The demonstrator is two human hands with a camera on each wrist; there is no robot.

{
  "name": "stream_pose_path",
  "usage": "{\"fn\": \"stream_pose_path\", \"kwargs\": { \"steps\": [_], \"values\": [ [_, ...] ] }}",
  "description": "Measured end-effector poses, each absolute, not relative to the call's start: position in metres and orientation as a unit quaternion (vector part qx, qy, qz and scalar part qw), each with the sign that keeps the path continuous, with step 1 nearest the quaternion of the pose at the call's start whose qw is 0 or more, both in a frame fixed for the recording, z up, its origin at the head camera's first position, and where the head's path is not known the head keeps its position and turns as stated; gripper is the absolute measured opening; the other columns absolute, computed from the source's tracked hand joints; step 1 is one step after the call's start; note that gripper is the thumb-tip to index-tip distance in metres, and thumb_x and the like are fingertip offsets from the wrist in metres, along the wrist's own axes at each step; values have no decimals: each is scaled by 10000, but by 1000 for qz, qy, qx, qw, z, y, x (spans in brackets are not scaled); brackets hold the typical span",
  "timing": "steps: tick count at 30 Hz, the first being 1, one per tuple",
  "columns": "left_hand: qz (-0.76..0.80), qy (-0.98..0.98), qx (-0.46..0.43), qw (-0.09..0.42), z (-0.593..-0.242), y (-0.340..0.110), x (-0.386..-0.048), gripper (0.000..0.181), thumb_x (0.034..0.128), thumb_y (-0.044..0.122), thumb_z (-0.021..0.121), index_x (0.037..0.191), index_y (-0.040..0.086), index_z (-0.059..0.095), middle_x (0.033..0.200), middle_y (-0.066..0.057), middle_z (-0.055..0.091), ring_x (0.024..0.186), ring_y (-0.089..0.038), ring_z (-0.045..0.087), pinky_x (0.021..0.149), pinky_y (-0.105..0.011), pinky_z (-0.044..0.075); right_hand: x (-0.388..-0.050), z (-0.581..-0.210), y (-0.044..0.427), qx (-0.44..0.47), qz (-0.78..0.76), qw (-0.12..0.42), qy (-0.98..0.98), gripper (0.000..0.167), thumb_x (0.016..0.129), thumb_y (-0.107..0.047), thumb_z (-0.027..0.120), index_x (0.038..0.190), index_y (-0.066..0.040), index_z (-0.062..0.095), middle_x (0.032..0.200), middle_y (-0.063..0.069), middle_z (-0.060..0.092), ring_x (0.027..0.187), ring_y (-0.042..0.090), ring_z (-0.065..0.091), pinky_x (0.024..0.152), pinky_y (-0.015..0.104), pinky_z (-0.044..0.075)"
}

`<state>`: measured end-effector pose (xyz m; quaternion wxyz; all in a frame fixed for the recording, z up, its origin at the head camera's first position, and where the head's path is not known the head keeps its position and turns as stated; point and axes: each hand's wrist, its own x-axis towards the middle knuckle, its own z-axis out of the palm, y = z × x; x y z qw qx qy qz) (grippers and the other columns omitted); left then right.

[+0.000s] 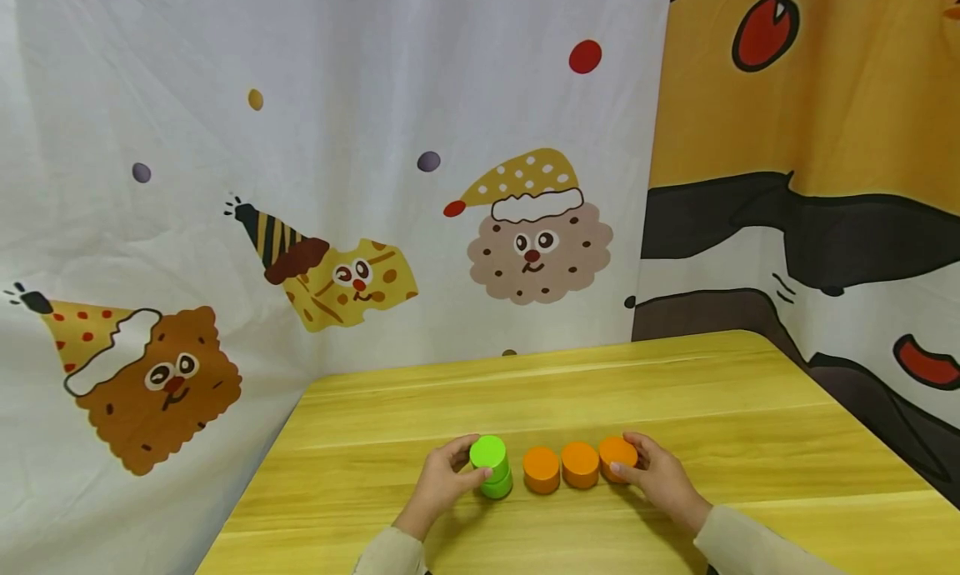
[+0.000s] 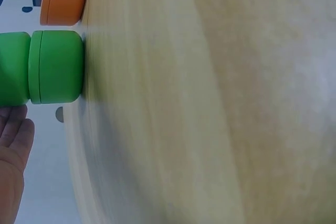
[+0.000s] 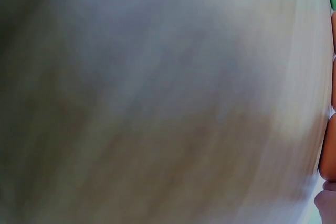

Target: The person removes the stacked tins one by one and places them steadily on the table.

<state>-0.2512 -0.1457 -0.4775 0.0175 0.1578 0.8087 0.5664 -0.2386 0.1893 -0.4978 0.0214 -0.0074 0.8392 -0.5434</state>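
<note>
Left hand (image 1: pixel 442 480) grips the upper of two stacked green cylinders (image 1: pixel 498 463); right hand (image 1: pixel 664 480) pinches one of three orange cylinders (image 1: pixel 580 465).

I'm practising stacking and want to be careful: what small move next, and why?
Probably ease the left hand off the upper green block: it appears to sit squarely on the lower green block, edges nearly lined up, so it likely needs no support.

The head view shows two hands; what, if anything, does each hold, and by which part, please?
The left hand pinches the upper green block by its sides; the right hand pinches the rightmost orange block by its sides.
</note>
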Motion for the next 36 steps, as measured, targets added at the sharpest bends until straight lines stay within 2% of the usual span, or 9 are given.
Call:
{"fn": "stream_pose_path", "kwargs": {
  "steps": [6, 13, 17, 24, 31, 36],
  "values": [
    [564, 810, 159, 17, -479, -145, -251, 605, 782, 182, 753, 1275, -62, 503, 1195, -212, 591, 1123, -337, 560, 966, -433, 449, -238, -497, 189, -1, -539, 25, 842, 733, 838, -274, 691, 1366, 93, 340, 1353, 314, 406, 1195, 425, 461, 933, 453, 468],
    [561, 813, 155, 23, -479, -145, -252, 622, 778, 178, 756, 1285, -66, 490, 1211, -219, 578, 1136, -343, 549, 976, -440, 439, -240, -490, 190, -10, -550, 10, 835, 714, 907, -335, 592, 1405, 65, 272, 1450, 274, 283, 1336, 412, 271, 1074, 505, 296],
    [560, 813, 156, 30, -479, -145, -252, 647, 782, 178, 753, 1300, -81, 466, 1233, -223, 563, 1147, -341, 541, 980, -434, 439, -244, -483, 185, -22, -558, -11, 830, 728, 912, -398, 565, 1422, 28, 267, 1465, 248, 277, 1349, 392, 259, 1074, 510, 288],
    [568, 806, 162, 41, -480, -148, -253, 679, 780, 174, 754, 1323, -82, 437, 1262, -223, 542, 1172, -338, 522, 1002, -438, 418, -250, -470, 158, -54, -598, -44, 798, 622, 932, -282, 564, 1402, 36, 311, 1450, 242, 313, 1346, 383, 273, 1076, 499, 288],
    [558, 813, 159, 51, -485, -150, -253, 677, 758, 168, 772, 1323, -41, 462, 1271, -209, 537, 1189, -349, 502, 1004, -458, 410, -252, -467, 124, -96, -617, -25, 781, 546, 913, -253, 596, 1368, -19, 405, 1417, 195, 396, 1327, 342, 340, 1071, 494, 309],
    [551, 818, 157, 54, -490, -149, -253, 638, 749, 136, 774, 1291, -50, 493, 1257, -222, 546, 1172, -363, 514, 992, -468, 419, -250, -468, 98, -137, -600, -15, 788, 492, 892, -202, 627, 1318, -11, 473, 1364, 191, 466, 1282, 350, 407, 1049, 502, 337]
  ]
}}
